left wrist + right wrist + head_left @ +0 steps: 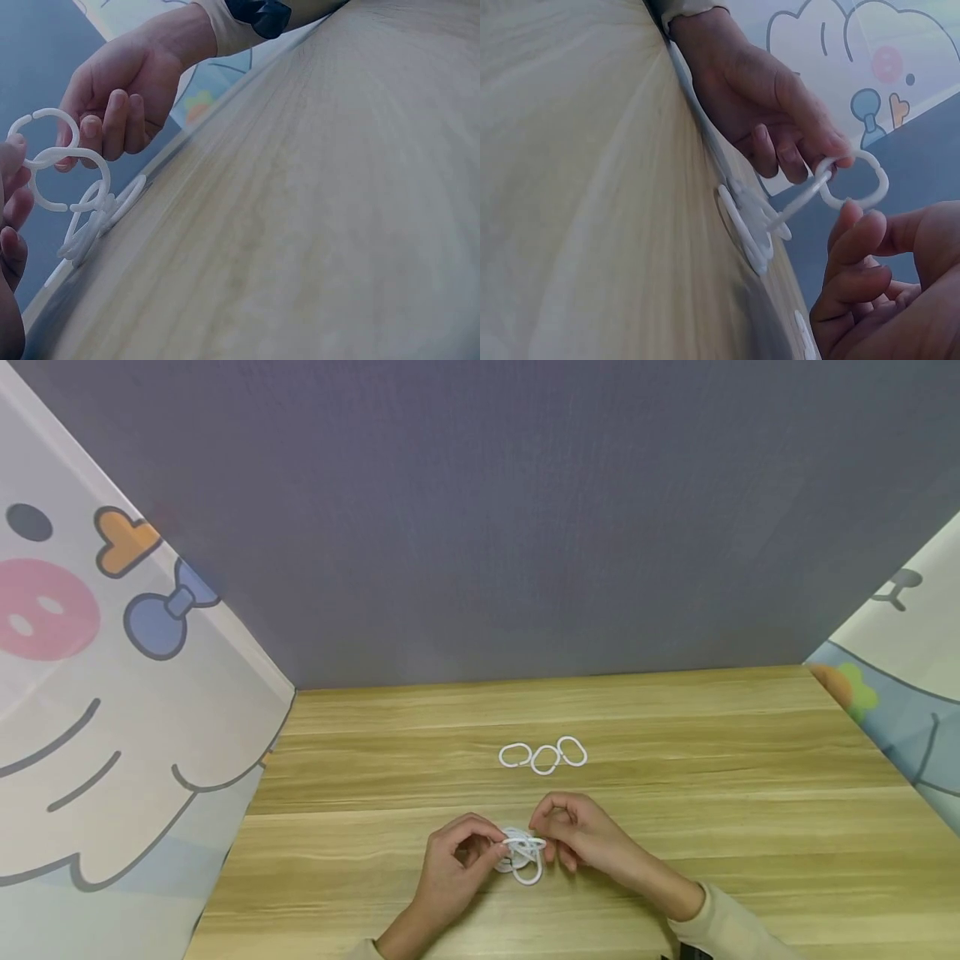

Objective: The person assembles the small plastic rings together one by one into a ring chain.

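Note:
Between both hands, just above the table, is a white oval link ring (885, 184) with a small gap in its loop. My left hand (459, 860) pinches it from the left between thumb and fingertips. At its far right edge, my right hand (588, 839) has curled fingers, the fingertips (849, 213) right at the ring. A second white ring (107, 180) hangs through the held one. Below, more linked white rings (90, 229) lie bunched on the table, partly hidden behind the hanging ring in the head view.
Three loose white rings (545, 760) lie in a row on the wooden table (375, 760), beyond the hands. A grey panel (480, 527) rises behind the table's back edge. Cartoon-printed panels (112, 693) stand at both sides.

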Demonstrator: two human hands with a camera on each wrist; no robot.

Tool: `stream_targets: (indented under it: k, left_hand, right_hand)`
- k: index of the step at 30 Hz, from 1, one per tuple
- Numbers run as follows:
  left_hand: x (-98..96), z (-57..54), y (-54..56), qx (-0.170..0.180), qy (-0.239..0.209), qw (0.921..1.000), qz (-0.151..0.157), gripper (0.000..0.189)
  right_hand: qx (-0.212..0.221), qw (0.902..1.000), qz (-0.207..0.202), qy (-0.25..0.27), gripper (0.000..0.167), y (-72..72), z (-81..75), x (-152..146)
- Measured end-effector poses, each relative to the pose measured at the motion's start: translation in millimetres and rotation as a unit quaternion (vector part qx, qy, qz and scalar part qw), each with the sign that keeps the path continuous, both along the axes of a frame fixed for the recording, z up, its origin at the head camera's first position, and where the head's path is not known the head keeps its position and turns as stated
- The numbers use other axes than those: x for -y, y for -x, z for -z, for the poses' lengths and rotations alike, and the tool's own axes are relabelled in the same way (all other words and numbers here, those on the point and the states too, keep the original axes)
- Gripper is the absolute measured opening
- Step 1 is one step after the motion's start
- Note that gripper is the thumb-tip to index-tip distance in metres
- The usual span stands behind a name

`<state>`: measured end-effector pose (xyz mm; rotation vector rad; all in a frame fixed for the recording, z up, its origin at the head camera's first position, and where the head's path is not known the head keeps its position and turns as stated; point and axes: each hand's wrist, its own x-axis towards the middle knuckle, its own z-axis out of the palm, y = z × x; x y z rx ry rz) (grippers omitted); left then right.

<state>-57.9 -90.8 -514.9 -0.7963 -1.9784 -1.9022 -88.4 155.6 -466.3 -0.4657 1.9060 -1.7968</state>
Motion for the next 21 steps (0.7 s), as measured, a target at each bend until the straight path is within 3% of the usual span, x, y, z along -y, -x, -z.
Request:
stream_targets:
  k: [21]
  left_hand:
    - [0.4,1.0,0.0,-0.001,-0.005,1.0,0.0,0.023]
  right_hand:
    - [-0.068,0.9948,0.066,-0.036,0.023,28.5,-5.0,-18]
